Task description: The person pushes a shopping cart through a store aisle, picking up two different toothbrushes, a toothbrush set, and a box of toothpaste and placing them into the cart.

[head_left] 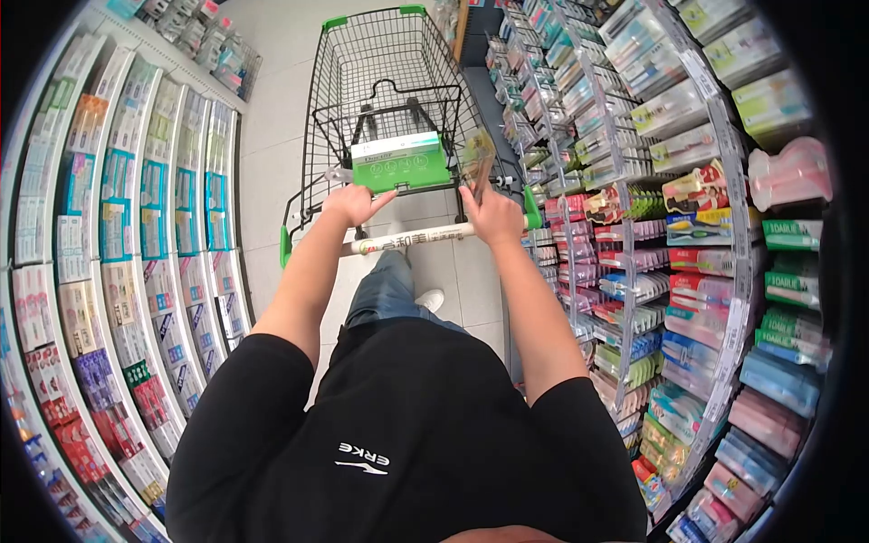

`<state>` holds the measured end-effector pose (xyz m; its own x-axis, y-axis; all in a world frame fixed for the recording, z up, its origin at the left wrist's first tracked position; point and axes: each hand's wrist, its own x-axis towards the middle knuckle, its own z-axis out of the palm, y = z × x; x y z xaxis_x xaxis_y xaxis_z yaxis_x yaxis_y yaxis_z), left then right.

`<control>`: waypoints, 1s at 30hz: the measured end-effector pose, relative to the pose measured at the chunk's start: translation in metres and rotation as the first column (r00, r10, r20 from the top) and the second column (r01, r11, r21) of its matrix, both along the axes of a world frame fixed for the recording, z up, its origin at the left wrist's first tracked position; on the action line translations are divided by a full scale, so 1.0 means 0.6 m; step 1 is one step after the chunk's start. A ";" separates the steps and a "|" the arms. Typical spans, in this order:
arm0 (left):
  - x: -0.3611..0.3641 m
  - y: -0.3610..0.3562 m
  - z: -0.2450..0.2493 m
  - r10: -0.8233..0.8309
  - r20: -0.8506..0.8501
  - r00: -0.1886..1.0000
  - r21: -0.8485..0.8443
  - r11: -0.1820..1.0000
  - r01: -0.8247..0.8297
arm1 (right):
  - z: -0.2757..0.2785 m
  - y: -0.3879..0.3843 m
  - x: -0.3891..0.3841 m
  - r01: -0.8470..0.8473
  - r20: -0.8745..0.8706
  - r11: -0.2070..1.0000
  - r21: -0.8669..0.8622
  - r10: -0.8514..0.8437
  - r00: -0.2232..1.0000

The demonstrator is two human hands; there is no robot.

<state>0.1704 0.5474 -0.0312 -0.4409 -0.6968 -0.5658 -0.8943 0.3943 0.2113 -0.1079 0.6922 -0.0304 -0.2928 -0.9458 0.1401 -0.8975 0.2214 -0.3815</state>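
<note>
My left hand (359, 205) is just beyond the left part of the cart's white handle bar (410, 238), its fingers curled and thumb pointing right. A small clear item (339, 174) shows at its fingertips, too blurred to name. Past the bar's right part, my right hand (496, 217) is closed on a clear package (477, 156) that stands up from its fingers. Between and beyond both hands, a green panel with a white upper part (401, 167) sits at the cart's seat. Beyond it stretches the wire basket of the shopping cart (387, 47).
Shelves of boxed goods (115, 226) line the left side. On the right, racks of hanging packages (625, 231) come close to the cart. Another rack (210, 45) stands at the upper left. Pale floor tiles (269, 163) run along the aisle.
</note>
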 end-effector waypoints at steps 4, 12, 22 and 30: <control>-0.009 -0.052 -0.010 0.011 -0.008 1.000 0.052 0.999 -0.010 | 0.002 -0.048 -0.011 0.012 0.009 1.000 0.016 -0.012 1.000; -0.037 -0.177 -0.017 0.010 -0.103 0.995 0.170 0.985 0.008 | 0.011 -0.158 -0.038 0.006 0.022 1.000 0.022 -0.007 1.000; -0.066 -0.337 -0.003 0.034 -0.172 0.985 0.262 0.965 0.013 | -0.005 -0.309 -0.071 -0.012 -0.005 0.997 0.073 0.012 1.000; -0.081 -0.445 0.021 0.048 -0.068 0.997 0.209 0.977 -0.033 | 0.012 -0.423 -0.080 0.034 0.039 0.991 0.129 -0.039 0.998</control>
